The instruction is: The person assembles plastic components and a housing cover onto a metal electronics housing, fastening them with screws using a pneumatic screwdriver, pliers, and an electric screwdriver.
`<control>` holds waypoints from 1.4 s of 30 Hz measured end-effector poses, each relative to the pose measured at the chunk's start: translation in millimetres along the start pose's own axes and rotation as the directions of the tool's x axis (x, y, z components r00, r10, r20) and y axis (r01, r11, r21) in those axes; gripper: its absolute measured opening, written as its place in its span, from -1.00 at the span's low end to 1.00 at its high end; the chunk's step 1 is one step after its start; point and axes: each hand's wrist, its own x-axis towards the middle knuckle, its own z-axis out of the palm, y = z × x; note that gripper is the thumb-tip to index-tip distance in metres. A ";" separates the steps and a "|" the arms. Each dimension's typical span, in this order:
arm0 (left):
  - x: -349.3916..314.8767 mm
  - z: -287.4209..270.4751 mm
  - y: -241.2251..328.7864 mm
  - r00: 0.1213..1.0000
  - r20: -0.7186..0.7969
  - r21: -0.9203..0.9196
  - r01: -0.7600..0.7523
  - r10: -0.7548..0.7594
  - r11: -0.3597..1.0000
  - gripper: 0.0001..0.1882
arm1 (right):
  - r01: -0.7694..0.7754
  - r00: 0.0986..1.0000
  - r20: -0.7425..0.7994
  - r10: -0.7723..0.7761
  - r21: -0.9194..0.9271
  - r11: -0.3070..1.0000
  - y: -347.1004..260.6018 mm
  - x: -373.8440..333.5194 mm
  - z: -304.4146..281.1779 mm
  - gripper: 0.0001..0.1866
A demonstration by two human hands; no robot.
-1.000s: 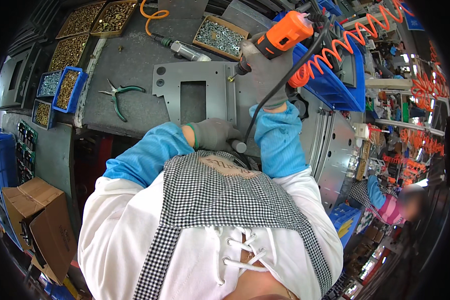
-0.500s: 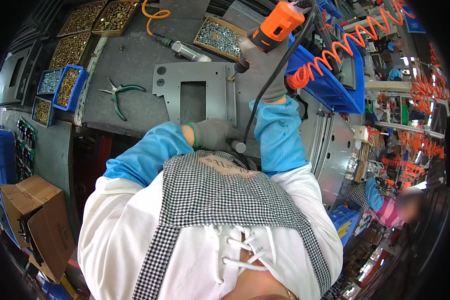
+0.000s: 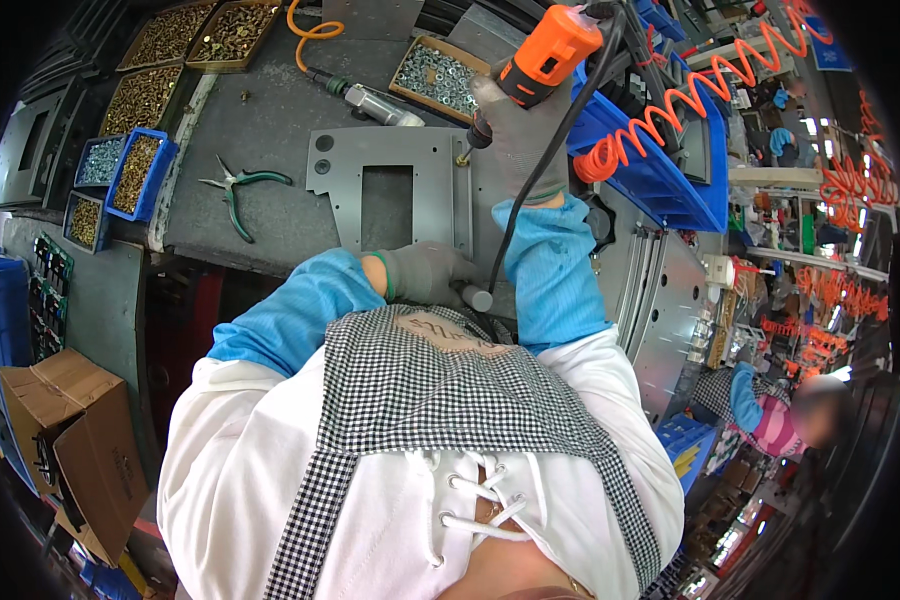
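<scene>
My right hand (image 3: 530, 140), in a grey glove, is wrapped round an orange and black power screwdriver (image 3: 553, 55). Its dark nose points down-left, and the tip meets a small brass-coloured screw (image 3: 462, 160) at the right flange of a grey sheet-metal panel (image 3: 345, 200). The panel lies flat on the bench and has a rectangular cutout. At the panel's near edge my left hand (image 3: 425, 272), also gloved, is closed with its fingers curled; what they grip is hidden. Beside those fingers shows the round grey end of a cylinder (image 3: 478, 298).
Green-handled pliers (image 3: 236, 190) lie left of the panel. Behind it are an air tool (image 3: 370, 102) on an orange hose and a box of washers (image 3: 438, 75). Screw trays (image 3: 142, 100) stand at left. A blue bin (image 3: 690, 195) and a black cable (image 3: 560, 130) are at right.
My right hand and the power screwdriver have shifted very slightly left, with the tip still at the screw. My left hand stays at the panel's near edge.
</scene>
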 end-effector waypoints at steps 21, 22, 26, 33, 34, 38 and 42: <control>2.8 1.1 -10.0 1.000 -0.011 -0.040 -0.014 0.014 0.999 -0.42 | -0.007 0.999 0.034 0.004 0.067 0.998 -9.9 -3.8 3.3 -0.74; 2.4 -0.9 -6.7 1.000 -0.013 -0.040 -0.014 0.013 0.999 -0.42 | -0.033 0.999 0.024 0.031 0.079 0.996 -10.3 -3.3 4.1 -0.72; -8.8 -15.3 6.6 0.996 0.035 -0.115 0.081 -0.077 0.990 -0.44 | -0.057 0.998 0.030 0.056 0.039 0.998 -19.3 -8.3 0.8 -0.65; -24.4 -8.5 -25.3 0.920 -0.138 -0.990 -0.136 -0.366 0.032 -0.43 | 0.153 0.988 -0.015 -0.153 0.169 0.974 -70.7 -18.1 -26.0 -0.57; -21.9 -10.5 -24.0 0.860 -0.163 -0.978 -0.207 -0.483 -0.039 -0.45 | 0.164 0.984 -0.111 -0.141 0.245 0.955 -76.6 -23.0 -26.6 -0.49; -20.0 -7.7 -30.4 0.859 -0.252 -0.966 -0.246 -0.445 0.072 -0.44 | 0.110 0.992 -0.103 -0.068 0.485 0.868 -70.6 -54.9 -50.2 -0.31; -24.0 -5.1 -27.6 0.857 -0.326 -0.906 -0.163 -0.399 0.390 -0.45 | 0.011 0.985 -0.149 0.090 0.567 0.823 -78.1 -69.1 -51.4 -0.24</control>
